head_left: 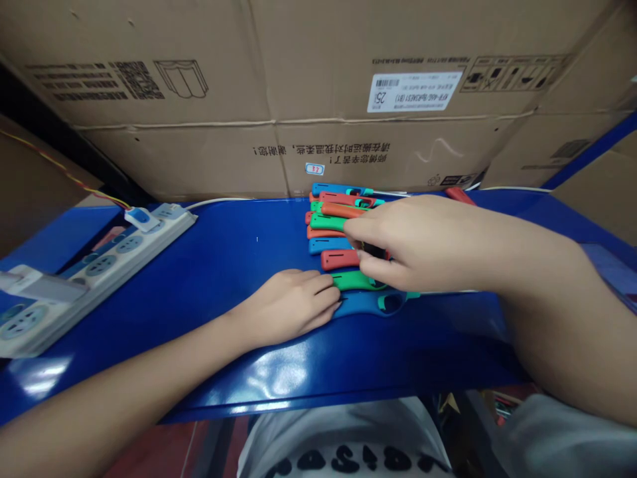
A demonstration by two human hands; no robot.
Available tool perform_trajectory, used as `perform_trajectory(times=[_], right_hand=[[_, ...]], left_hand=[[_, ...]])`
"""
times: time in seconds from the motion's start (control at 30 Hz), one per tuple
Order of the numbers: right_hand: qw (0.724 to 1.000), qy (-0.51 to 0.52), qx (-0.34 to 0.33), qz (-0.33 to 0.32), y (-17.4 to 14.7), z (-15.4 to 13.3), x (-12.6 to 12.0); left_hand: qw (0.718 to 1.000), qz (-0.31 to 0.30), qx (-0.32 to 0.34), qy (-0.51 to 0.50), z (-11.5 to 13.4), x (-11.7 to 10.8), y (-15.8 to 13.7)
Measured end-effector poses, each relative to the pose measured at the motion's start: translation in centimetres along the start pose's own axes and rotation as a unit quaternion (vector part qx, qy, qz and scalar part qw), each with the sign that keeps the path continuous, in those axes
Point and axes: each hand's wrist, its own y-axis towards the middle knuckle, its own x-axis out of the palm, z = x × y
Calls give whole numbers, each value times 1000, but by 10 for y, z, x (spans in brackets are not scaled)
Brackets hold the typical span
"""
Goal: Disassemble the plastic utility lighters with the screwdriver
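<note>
Several gas lighters with long metal tips lie side by side and partly stacked, handles pointing left. Nearest to me are a blue lighter (361, 304) and a green lighter (355, 280). My left hand (298, 302) has its fingers curled together on the handle ends of these two, mainly the blue one. Behind them are a red lighter (338, 259) and another blue lighter (328, 245). My right hand (423, 239) reaches over the pile with thumb and fingers closed around a small dark part (374, 250), mostly hidden. An orange lighter (343, 210) lies beyond its fingers.
The blue tabletop (233, 242) carries a white power strip (124, 255) with plugs at the left. A cardboard wall (199, 153) stands along the back, with a small numbered sticker (314, 169). A red object (458, 195) shows behind my right wrist.
</note>
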Motion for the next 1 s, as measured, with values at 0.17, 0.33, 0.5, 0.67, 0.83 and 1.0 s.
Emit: perform_trajectory(times=[0.17,0.33,0.5,0.67,0.83,1.0], right_hand=[[1000,12,3,-14,-1,-1,1],[1000,13,-1,-12,-1,-2,0],[999,-16,19,36,-2,-3,-6],[987,27,13,155,4,-6,-4],[984,72,-16,163,11,-9,7],[982,92,-37,161,16,-9,14]], left_hand=[[999,23,18,-21,3,3,-1],[998,49,28,-12,6,3,-1],[996,70,-29,-50,-4,-7,-3],[956,21,-286,58,-41,-22,-6],[901,-77,-412,110,-68,-22,-11],[896,-103,-419,105,-74,-14,-14]])
